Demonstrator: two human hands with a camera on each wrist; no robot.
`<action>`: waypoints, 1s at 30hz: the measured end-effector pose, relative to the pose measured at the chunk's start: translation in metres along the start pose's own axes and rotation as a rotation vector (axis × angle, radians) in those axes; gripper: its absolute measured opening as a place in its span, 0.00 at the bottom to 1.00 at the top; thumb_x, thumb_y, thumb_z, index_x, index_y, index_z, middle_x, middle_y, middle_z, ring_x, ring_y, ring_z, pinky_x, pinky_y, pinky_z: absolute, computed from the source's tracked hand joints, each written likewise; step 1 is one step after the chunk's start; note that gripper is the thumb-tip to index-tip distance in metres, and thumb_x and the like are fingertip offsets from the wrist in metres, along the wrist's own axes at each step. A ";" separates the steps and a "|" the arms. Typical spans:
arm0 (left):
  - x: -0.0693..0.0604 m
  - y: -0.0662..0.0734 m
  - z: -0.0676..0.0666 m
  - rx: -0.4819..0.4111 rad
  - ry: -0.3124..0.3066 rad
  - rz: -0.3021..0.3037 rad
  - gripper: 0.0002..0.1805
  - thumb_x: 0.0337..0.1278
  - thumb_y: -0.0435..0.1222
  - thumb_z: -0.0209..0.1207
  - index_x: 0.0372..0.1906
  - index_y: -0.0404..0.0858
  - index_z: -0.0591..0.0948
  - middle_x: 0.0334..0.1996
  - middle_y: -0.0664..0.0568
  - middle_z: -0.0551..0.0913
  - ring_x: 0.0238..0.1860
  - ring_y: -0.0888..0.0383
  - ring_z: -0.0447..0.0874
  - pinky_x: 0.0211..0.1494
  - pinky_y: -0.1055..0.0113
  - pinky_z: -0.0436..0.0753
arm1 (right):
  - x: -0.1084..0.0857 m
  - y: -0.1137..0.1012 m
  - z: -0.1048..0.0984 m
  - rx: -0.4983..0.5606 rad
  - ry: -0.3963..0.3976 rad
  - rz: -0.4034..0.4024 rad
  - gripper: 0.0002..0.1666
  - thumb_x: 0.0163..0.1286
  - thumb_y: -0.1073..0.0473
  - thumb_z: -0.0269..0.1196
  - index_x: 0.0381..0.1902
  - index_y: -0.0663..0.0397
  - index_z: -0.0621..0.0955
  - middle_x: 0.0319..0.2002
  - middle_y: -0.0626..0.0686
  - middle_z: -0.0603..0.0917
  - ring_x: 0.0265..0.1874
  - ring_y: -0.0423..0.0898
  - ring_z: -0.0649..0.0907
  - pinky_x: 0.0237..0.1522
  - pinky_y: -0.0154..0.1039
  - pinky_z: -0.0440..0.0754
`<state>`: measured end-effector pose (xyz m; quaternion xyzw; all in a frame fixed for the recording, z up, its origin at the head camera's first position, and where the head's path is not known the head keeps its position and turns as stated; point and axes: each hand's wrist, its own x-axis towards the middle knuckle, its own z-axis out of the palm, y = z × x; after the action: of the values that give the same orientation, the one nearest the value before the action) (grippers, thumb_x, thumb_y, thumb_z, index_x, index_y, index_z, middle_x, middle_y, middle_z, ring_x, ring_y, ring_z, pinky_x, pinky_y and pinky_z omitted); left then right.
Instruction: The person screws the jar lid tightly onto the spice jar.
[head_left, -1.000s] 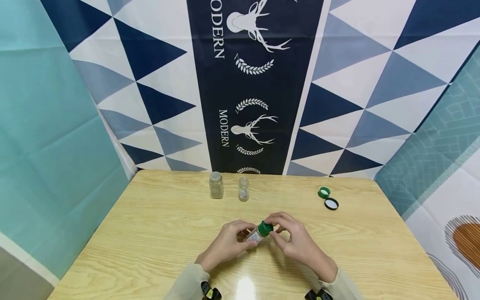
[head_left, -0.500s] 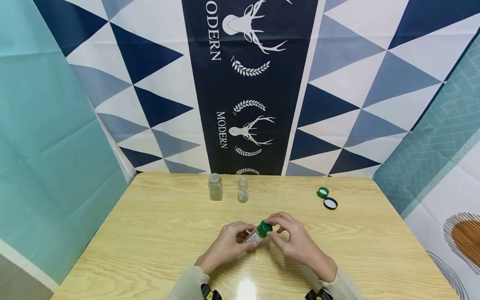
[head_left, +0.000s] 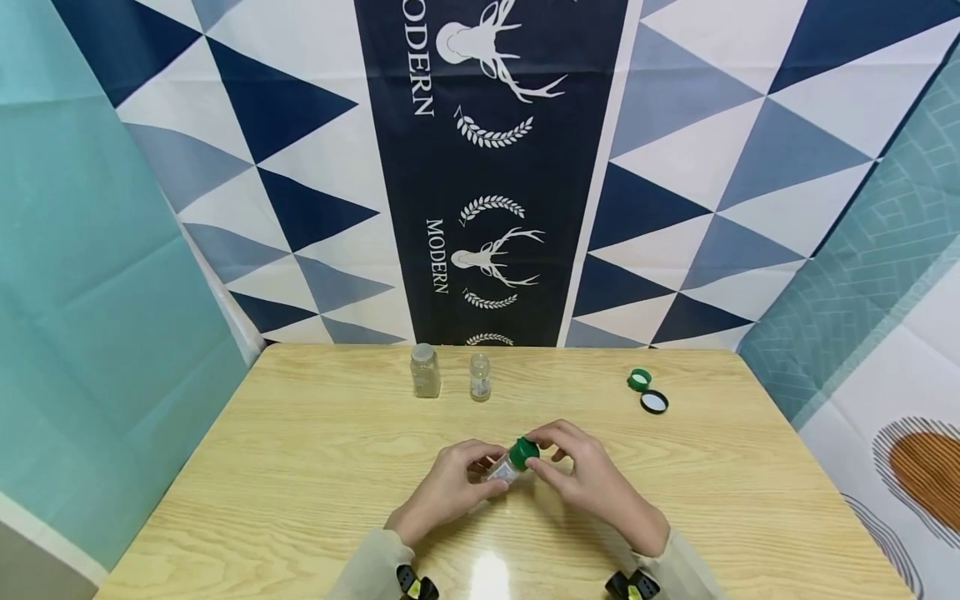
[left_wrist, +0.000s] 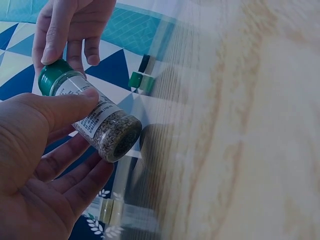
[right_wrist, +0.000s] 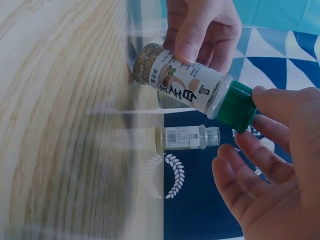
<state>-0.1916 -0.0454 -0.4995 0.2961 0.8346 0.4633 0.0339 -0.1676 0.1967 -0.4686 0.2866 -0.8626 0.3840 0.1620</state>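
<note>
A small clear spice jar (head_left: 501, 472) full of pale grains lies tilted between both hands above the table. My left hand (head_left: 447, 485) grips its body, the thumb pressed across the white label (right_wrist: 186, 85) in the left wrist view. The jar's base (left_wrist: 125, 140) points down and away from the cap. My right hand (head_left: 592, 483) pinches the green cap (head_left: 524, 452) between thumb and fingertips. In the right wrist view the cap (right_wrist: 237, 106) sits on the jar's neck, and the lower fingers of that hand hang loosely curled.
Toward the back edge of the wooden table (head_left: 300, 467) stand a larger square jar (head_left: 425, 372) and a smaller lidless glass jar (head_left: 480, 377). A green lid (head_left: 639, 380) and a black-rimmed lid (head_left: 654, 402) lie at the back right. A patterned cloth (head_left: 495, 167) hangs behind.
The head view has shifted slightly. Both hands keep their hold on the jar and cap, while the right thumb has moved a little to the left across the cap.
</note>
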 end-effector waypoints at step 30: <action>0.000 -0.002 0.000 -0.007 -0.008 -0.002 0.20 0.62 0.37 0.71 0.59 0.41 0.85 0.52 0.50 0.87 0.47 0.61 0.86 0.51 0.74 0.86 | 0.000 0.002 0.001 -0.065 -0.032 -0.195 0.36 0.53 0.84 0.68 0.57 0.51 0.85 0.64 0.55 0.84 0.60 0.56 0.84 0.56 0.50 0.87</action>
<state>-0.1924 -0.0463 -0.5007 0.2969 0.8332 0.4648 0.0388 -0.1688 0.1973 -0.4703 0.3698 -0.8452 0.3335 0.1943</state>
